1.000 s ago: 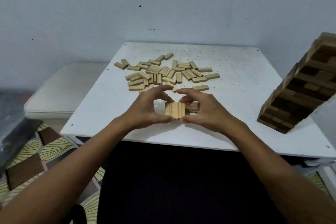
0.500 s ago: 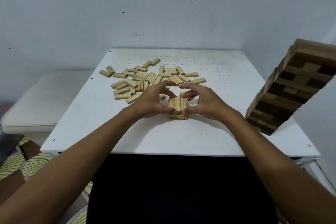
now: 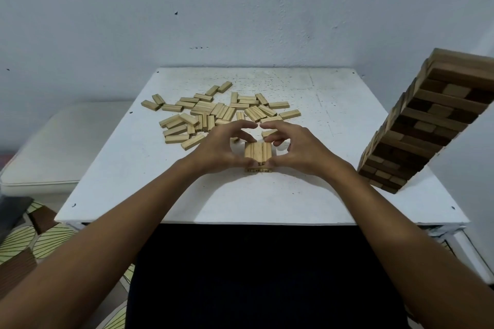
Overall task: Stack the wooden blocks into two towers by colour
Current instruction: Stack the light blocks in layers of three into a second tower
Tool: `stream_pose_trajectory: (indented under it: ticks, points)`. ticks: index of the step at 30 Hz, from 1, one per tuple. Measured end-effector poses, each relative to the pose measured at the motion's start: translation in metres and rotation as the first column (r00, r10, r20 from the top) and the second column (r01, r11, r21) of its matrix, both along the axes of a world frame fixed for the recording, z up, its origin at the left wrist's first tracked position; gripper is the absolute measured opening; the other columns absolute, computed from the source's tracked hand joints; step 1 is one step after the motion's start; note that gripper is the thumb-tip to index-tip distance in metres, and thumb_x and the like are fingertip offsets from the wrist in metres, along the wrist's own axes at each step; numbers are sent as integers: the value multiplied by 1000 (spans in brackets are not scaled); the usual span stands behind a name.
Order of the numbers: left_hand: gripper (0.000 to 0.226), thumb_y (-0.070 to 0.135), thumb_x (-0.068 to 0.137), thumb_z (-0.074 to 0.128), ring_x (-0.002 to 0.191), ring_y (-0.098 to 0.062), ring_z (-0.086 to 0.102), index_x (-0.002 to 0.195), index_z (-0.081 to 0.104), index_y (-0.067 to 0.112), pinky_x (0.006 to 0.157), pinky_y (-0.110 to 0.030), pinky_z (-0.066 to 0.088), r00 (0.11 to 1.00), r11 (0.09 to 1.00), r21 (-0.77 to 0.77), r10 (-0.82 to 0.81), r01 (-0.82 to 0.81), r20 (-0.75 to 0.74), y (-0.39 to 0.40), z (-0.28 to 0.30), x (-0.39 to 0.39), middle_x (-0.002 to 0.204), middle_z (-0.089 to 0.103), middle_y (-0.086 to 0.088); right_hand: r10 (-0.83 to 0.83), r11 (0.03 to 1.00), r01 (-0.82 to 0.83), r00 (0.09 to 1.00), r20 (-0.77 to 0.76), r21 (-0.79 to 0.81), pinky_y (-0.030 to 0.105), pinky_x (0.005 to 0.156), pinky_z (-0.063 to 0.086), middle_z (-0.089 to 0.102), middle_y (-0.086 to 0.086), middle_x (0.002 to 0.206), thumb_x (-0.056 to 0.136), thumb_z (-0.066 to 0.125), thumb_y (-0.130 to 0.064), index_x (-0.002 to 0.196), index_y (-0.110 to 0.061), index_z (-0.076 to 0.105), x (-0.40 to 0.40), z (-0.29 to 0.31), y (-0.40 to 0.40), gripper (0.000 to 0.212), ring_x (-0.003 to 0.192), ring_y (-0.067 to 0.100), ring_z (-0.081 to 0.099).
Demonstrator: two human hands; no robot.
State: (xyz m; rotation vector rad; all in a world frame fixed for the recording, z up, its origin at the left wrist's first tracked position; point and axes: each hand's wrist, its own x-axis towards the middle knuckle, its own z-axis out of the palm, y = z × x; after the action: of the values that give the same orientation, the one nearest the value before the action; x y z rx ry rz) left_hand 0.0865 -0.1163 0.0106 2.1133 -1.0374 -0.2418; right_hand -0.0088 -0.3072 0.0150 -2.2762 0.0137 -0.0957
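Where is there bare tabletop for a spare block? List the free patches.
Free: the near strip between the light stack and the table edge; the far right corner behind the dark tower. Crowded: the loose light blocks beyond both hands.

The dark tower (image 3: pixel 430 125) is cut off at the right edge; the thumbs hide the low stack's (image 3: pixel 258 153) near corners.

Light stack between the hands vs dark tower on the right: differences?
The light stack is pale wood, the dark tower mostly brown. The light stack is a couple of layers low; the dark tower rises many layers. Left hand and right hand hold the light stack; the dark tower stands untouched. Both sit on the white table.
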Motion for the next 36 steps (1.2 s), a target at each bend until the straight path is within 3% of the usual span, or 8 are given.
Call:
stream_pose_trajectory:
  ticks: [5,10,18,24,29,31,36]
  points:
    - [80,22,63,90,109,-8,60,133,52,20,92,-21,41,1000,1000,7,1,-1,10,0,-2,1,112,69,3,-3,1000,2,1000,9,14,17,75,41,65,1,117,69,85,-14,137,-28,49,0,-3,-1,78,109,14,57]
    - [78,20,64,90,105,-2,58,133,52,19,82,0,35,1000,1000,14,2,-2,13,1,-2,1,112,68,5,3,1000,-3,1000,10,3,13,72,40,65,2,118,70,84,-13,138,-27,49,-1,-3,0,78,106,13,58]
    - [77,20,65,89,106,-3,58,133,53,18,79,1,33,1000,1000,14,-7,6,27,2,-3,1,111,67,7,-4,1000,4,1000,15,-1,12,71,40,64,1,120,70,84,-14,141,-28,46,-4,-2,1,81,105,13,57]
    - [78,23,63,90,101,13,52,132,54,18,78,2,33,999,1000,-4,-28,29,43,3,-5,3,114,65,6,-11,1000,11,1000,27,-11,15,73,43,63,0,120,69,84,-16,139,-31,46,-3,-3,1,81,103,13,57]
    - [64,49,74,78,100,14,55,126,60,17,75,1,35,998,992,-126,19,-11,58,7,-4,5,113,66,9,-146,988,137,979,139,72,15,69,43,62,-7,114,80,77,-30,130,-29,56,1,0,3,54,97,9,61]
    - [57,57,80,62,98,8,58,120,65,17,75,-3,37,991,983,-167,92,-74,101,10,-6,11,110,68,8,-239,969,221,952,193,107,14,70,44,63,-7,112,86,71,-26,124,-25,61,6,1,2,40,94,11,63]
    - [49,55,80,58,103,-17,58,108,71,17,85,-42,48,928,975,-96,221,-201,299,22,-22,32,108,70,5,-297,955,295,943,149,39,25,86,39,59,-1,129,87,68,-20,125,-22,62,27,-9,-6,38,117,18,53]
